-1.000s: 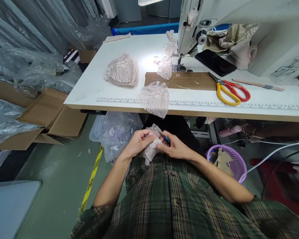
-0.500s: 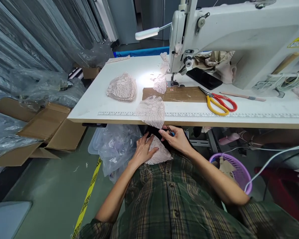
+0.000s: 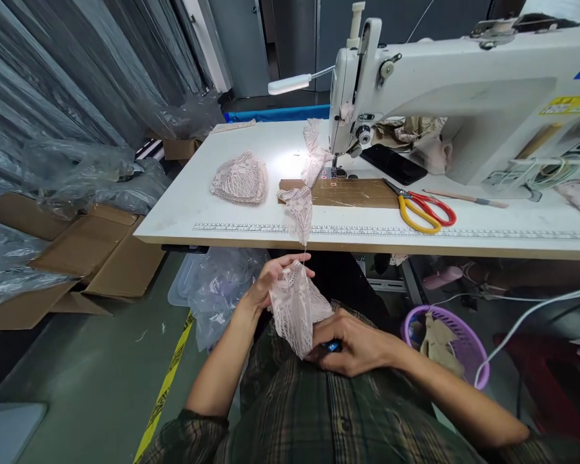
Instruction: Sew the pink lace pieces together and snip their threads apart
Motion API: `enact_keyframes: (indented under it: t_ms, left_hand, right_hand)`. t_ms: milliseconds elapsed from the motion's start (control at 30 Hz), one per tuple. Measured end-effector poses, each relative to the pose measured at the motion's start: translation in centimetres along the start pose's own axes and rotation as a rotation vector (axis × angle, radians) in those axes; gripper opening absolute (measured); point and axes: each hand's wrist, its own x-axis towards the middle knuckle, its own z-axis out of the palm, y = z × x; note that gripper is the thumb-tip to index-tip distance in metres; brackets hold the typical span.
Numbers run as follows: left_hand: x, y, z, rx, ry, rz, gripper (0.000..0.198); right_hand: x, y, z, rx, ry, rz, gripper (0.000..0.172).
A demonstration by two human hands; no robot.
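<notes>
A pale pink lace piece (image 3: pixel 292 309) hangs between my hands in front of the table edge. My left hand (image 3: pixel 269 278) grips its upper left side, fingers around the lace. Lower down, my right hand (image 3: pixel 350 345) is closed at the lace's bottom right edge, with a small blue tool, probably thread snips (image 3: pixel 333 346), tucked in the palm. A thin thread links this piece to a chain of lace pieces (image 3: pixel 299 209), which lies over the table edge and runs back beside the needle of the sewing machine (image 3: pixel 367 109).
On the white table (image 3: pixel 174 219) are a stack of lace pieces (image 3: pixel 240 179), a brown cardboard strip (image 3: pixel 352 193), scissors (image 3: pixel 418 209), a black phone (image 3: pixel 394 164) and a pencil-like stick (image 3: pixel 464 198). A purple basket (image 3: pixel 468 335) stands below right; open cardboard boxes (image 3: pixel 96 251) lie left.
The lace piece has been lifted from my lap and turned. My right hand has moved down to its lower edge, my left hand up. The chain on the table is pulled narrower.
</notes>
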Motion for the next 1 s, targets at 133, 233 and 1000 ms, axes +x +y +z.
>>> enact_keyframes:
  t_ms: [133, 233, 1000]
  left_hand:
    - [-0.1, 0.6, 0.3, 0.242, 0.057, -0.098, 0.062]
    - [-0.5, 0.5, 0.4, 0.278, 0.126, -0.125, 0.047]
    - [-1.7, 0.4, 0.0, 0.363, 0.160, -0.096, 0.040]
  right_hand:
    - [-0.5, 0.2, -0.9, -0.004, -0.057, 0.059, 0.013]
    - [0.7, 1.4, -2.6, -0.039, 0.218, 0.203, 0.021]
    - [4.3, 3.3, -2.8, -0.184, 0.331, 0.225, 0.054]
